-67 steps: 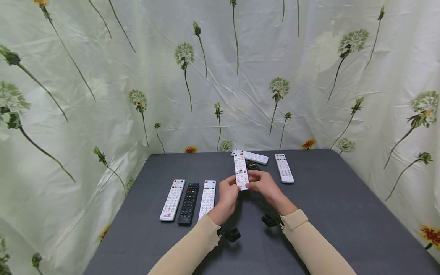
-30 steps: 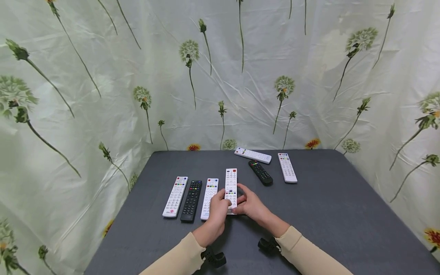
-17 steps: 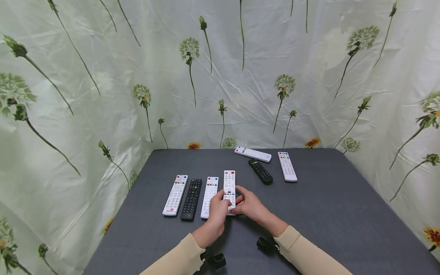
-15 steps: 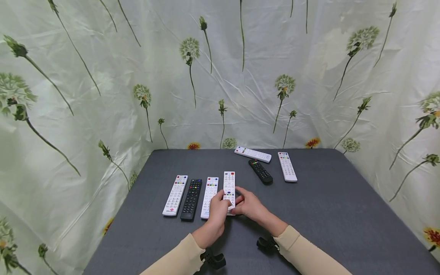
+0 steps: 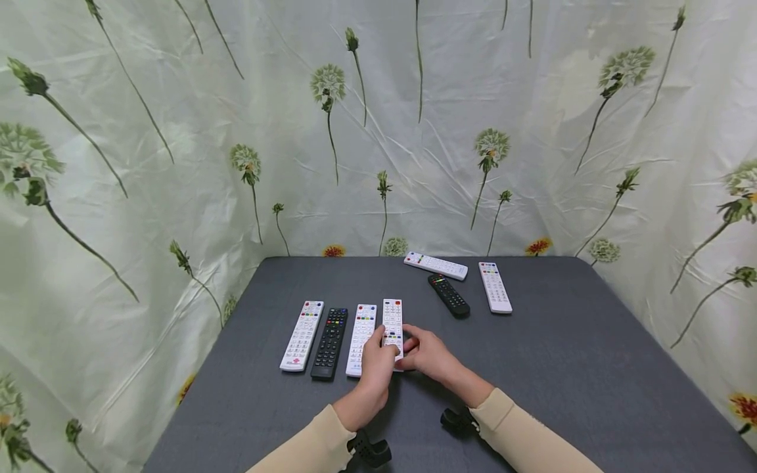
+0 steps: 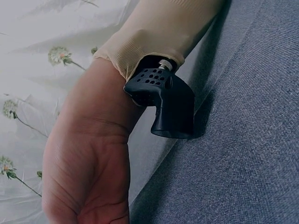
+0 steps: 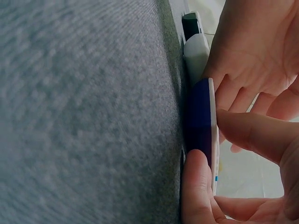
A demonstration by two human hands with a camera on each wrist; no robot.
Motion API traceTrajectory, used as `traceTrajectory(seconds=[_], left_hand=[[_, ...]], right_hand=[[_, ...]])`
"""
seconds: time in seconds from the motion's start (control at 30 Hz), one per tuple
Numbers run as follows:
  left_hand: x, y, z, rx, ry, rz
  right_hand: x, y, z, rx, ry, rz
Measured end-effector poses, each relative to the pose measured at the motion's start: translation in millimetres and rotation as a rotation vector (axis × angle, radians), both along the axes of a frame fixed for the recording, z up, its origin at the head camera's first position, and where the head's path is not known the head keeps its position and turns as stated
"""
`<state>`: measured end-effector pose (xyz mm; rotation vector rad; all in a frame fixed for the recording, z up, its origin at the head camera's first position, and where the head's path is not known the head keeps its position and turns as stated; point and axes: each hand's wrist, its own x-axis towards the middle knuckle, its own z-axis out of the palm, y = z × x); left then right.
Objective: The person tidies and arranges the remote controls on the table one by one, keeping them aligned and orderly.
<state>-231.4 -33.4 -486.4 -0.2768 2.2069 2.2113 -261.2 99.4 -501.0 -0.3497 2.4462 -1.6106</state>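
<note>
White rectangular plastic remote control [image 5: 393,316] with a red corner button: located just left of the middle of the dark grey, cloth-textured bench [image 5: 591,368], grasped by both hands. Left hand [image 5: 375,358]: thumb across its lower face, fingers at its left edge. Right hand [image 5: 428,355]: fingers gripping its right side near the lower end. Full contact with the bench cannot be determined. Bench's left half, side by side: white remote with pink logo [image 5: 301,336], long black remote [image 5: 328,345], white remote with blue lettering [image 5: 361,335]. Towards the bench's far edge, right of its middle: slanted white remote [image 5: 435,265], short round-ended black remote [image 5: 448,295], lengthwise white remote [image 5: 495,288]. Behind the bench: pale dandelion-print curtain [image 5: 414,144].
</note>
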Motion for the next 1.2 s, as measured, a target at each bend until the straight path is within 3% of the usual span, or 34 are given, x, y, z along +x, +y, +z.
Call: traceTrajectory(seconds=[0.43,1.2], left_hand=[[1.8,-0.1,0.5,-0.011,0.037,-0.002],[3.2,-4.6,-3.2,-0.085,0.05,-0.019]], right_hand=[[0.8,1.5,-1.3,0.033,0.043,0.011],[3.1,1.8,-0.8,0.031,0.003,-0.002]])
